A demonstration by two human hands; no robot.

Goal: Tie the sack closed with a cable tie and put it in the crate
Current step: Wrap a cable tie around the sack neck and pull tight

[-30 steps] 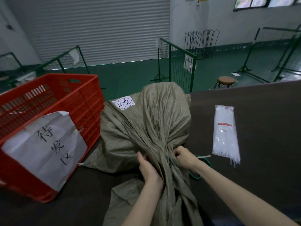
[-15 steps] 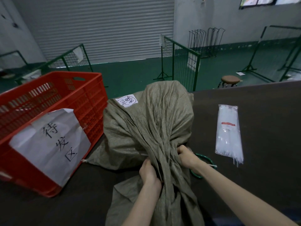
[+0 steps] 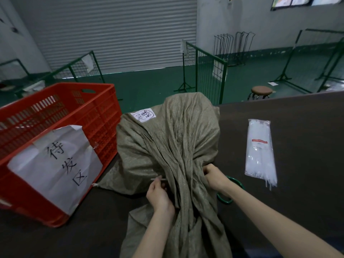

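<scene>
A full grey-green woven sack (image 3: 167, 142) lies on the dark table (image 3: 301, 138), its neck gathered and pointing toward me. A thin white cable tie (image 3: 158, 179) runs around the neck; its end sticks out to the left. My left hand (image 3: 158, 196) pinches that end at the neck's left side. My right hand (image 3: 216, 176) grips the neck's right side, where the tie is hidden by cloth and fingers. The red plastic crate (image 3: 78, 116) stands to the left of the sack, with a white paper sign on its front.
A clear bag of white cable ties (image 3: 259, 151) lies on the table to the right. A green ring-shaped thing (image 3: 228, 201) shows under my right wrist. Beyond the table are green mesh fence panels (image 3: 210, 71), a round stool (image 3: 261, 91) and a roller shutter.
The tie's free end, seen by my right hand a second ago, now sticks out on the left in my left hand's fingers. Both hands stayed at the neck.
</scene>
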